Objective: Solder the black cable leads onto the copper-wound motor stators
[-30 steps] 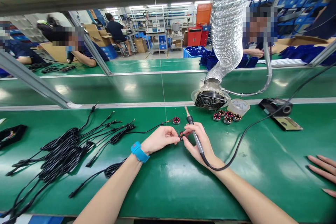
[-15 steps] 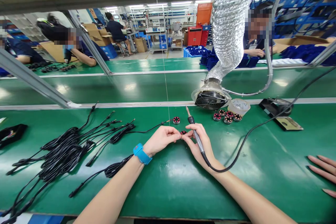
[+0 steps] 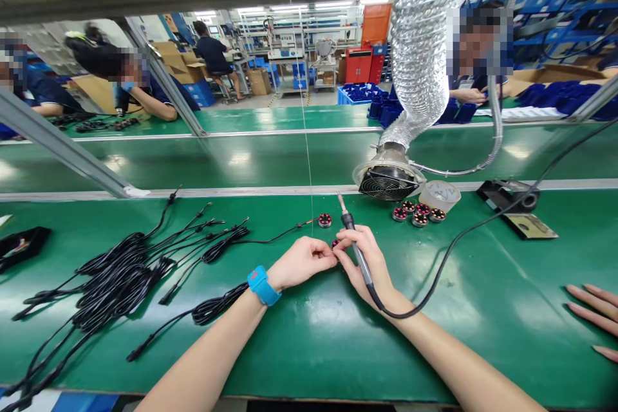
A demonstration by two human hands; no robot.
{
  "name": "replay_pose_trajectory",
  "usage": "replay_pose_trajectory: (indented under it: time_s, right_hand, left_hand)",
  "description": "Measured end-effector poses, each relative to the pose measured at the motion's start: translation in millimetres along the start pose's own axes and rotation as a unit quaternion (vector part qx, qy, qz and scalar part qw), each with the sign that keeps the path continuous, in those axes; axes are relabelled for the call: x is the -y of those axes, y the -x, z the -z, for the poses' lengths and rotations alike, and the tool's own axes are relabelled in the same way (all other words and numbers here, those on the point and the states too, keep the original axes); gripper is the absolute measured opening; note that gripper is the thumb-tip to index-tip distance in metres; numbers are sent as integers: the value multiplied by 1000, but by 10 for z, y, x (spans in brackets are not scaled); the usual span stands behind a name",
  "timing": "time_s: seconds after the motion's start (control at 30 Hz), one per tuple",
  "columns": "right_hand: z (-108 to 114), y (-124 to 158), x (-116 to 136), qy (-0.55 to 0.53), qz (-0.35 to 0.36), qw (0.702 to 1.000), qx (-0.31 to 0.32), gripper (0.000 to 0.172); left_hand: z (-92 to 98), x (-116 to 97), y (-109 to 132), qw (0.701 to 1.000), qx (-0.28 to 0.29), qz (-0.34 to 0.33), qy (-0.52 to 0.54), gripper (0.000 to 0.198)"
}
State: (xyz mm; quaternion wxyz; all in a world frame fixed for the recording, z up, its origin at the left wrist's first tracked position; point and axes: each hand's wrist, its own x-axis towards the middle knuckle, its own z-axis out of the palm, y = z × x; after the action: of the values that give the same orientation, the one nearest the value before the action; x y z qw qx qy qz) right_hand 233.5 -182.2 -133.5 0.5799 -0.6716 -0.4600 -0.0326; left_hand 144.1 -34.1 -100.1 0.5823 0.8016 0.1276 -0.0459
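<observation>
My left hand (image 3: 302,262), with a blue wristband (image 3: 263,285), pinches a small round red and black part (image 3: 335,244) just above the green bench (image 3: 299,335). My right hand (image 3: 364,261) meets it from the right, fingertips on the same part, and is closed round a soldering iron (image 3: 355,244) whose tip points up and away. The iron's black cord (image 3: 449,251) runs off to the right. Another round part (image 3: 324,220) with a thin black wire lies just beyond my hands.
Several black cables (image 3: 120,270) lie spread on the left. A fume extractor fan (image 3: 387,181) on a silver hose sits behind, with several round parts (image 3: 419,214), a clear tub (image 3: 438,195) and an iron stand (image 3: 514,203). Another person's fingers (image 3: 596,309) rest at the right edge.
My hands stay together on the small part, shifting slightly; the soldering iron has tilted a little. The cables and other parts have not moved.
</observation>
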Motion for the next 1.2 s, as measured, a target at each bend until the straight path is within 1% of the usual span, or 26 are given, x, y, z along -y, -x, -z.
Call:
replay_pose_trajectory:
  time_s: [0.17,0.2,0.3,0.37,0.47,0.57,0.67,0.77,0.83,1.0,1.07,1.2]
  right_hand:
    - [-7,-8,-5,-15,-33,999,-2,26]
    - [-9,-9,-4,-19,-36,999,-2,25]
    - [-14,-9,-5,-21,-37,999,-2,25]
    - [-17,-5,-7,-16,-30,999,-3,25]
    - [-28,8,-12,-6,-14,1000,-4,25]
    - [-50,25,-21,4,4,1000,1,25]
    - [-64,28,-32,13,17,1000,-2,24]
    - [-35,6,-40,21,6,999,-25,24]
    - [8,-11,-48,8,-19,999,-45,25]
    - [111,5,-75,-50,-101,989,-97,27]
    - [132,28,-77,-58,-103,987,-106,31]
    - [151,57,-57,-30,-70,992,-96,31]
  left_hand:
    - [60,-71,18,999,-13,-15,-32,34]
    - [65,-84,26,999,-12,-11,-36,35]
    - [68,-103,44,999,1,28,-36,39]
    - [64,-94,42,999,-4,31,-24,40]
    - [47,-65,18,999,-31,13,7,36]
    - [20,-43,-13,997,-61,27,38,31]
    - [5,-22,-44,993,-99,12,58,25]
    - [22,24,-89,988,-144,1,59,20]
    - [40,69,-124,984,-168,0,65,19]
    - [45,156,-191,980,-181,6,80,19]
    - [38,167,-204,980,-180,9,79,19]
    - [31,174,-221,980,-181,10,83,19]
